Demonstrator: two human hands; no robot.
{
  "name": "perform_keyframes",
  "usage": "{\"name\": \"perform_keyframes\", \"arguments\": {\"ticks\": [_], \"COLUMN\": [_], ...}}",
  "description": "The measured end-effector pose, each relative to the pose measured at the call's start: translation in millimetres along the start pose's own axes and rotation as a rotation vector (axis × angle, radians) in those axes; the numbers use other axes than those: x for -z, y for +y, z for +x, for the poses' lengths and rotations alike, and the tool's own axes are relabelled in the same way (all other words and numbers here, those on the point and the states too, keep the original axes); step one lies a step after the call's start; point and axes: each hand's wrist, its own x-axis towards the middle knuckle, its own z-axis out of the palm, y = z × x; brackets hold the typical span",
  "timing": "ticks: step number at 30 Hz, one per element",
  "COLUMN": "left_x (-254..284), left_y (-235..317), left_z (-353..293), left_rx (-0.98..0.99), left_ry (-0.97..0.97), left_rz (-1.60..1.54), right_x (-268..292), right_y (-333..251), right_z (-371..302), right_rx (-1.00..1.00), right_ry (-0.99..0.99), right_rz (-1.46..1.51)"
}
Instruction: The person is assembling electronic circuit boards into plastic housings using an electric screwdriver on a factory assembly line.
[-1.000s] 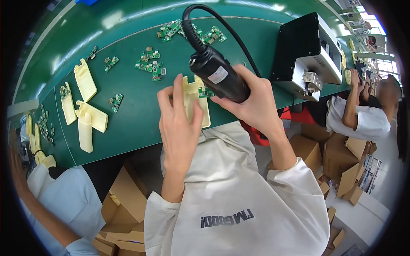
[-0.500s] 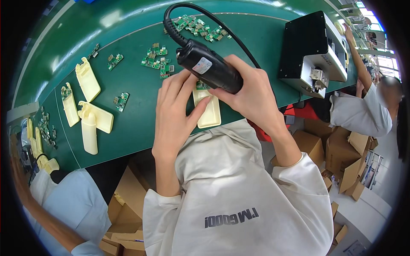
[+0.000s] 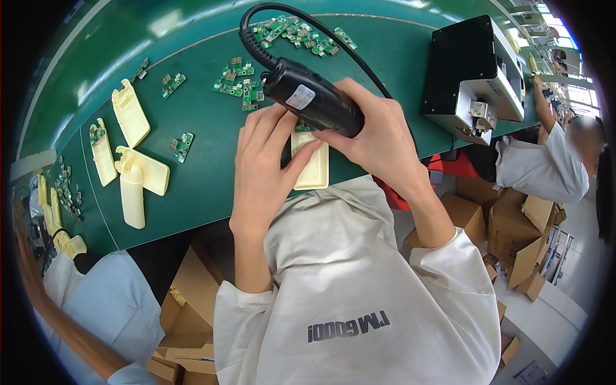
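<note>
My right hand (image 3: 384,141) is closed around the lower end of a black corded electric screwdriver (image 3: 321,102), whose tip is hidden. The tool leans, with its cord end up to the left. Below it, a pale yellow plastic casing half (image 3: 312,173) lies on the green table at the near edge. A green circuit board (image 3: 304,127) shows at the casing's far end, partly covered by my fingers. My left hand (image 3: 260,163) is closed on the casing from the left, thumb resting across its inside.
Several yellow casing halves (image 3: 133,202) lie to the left. Loose circuit boards (image 3: 182,147) are scattered nearby, with a pile (image 3: 301,35) at the back. A black and silver machine (image 3: 468,77) stands right. Cardboard boxes (image 3: 516,224) sit below the table. Co-workers sit on both sides.
Both hands and the screwdriver hold nearly the same place; the view has shifted slightly. The co-worker's raised hand at the right has come lower.
</note>
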Motion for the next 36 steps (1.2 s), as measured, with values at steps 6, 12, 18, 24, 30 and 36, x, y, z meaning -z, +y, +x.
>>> {"name": "perform_keyframes", "arguments": {"ticks": [6, 12, 18, 24, 30, 36], "left_x": [-2.9, -6.2, -6.9, -5.9, -2.7, -3.3], "left_y": [-0.7, 3.3, 3.4, 1.3, 16.1, 11.6], "left_z": [0.9, 3.9, 1.9, 1.4, 0.9, -0.6], "left_rx": [0.075, 0.079, 0.090, 0.105, 0.156, 0.042], "left_ry": [0.034, 0.125, 0.108, 0.021, -0.072, -0.051], "left_rz": [-0.073, -0.094, -0.063, -0.014, 0.144, 0.150], "right_x": [2.0, 5.9, 5.3, 6.3, 4.3, 4.8], "right_y": [3.4, 1.7, 1.8, 0.4, 0.6, 3.5], "right_z": [1.7, 2.3, 1.6, 0.3, -0.9, 0.8], "right_rx": [0.043, -0.029, -0.060, -0.071, -0.031, -0.020], "right_ry": [0.005, 0.003, -0.006, -0.011, -0.006, -0.022], "right_rz": [-0.024, 0.022, 0.029, 0.012, 0.016, -0.019]}}
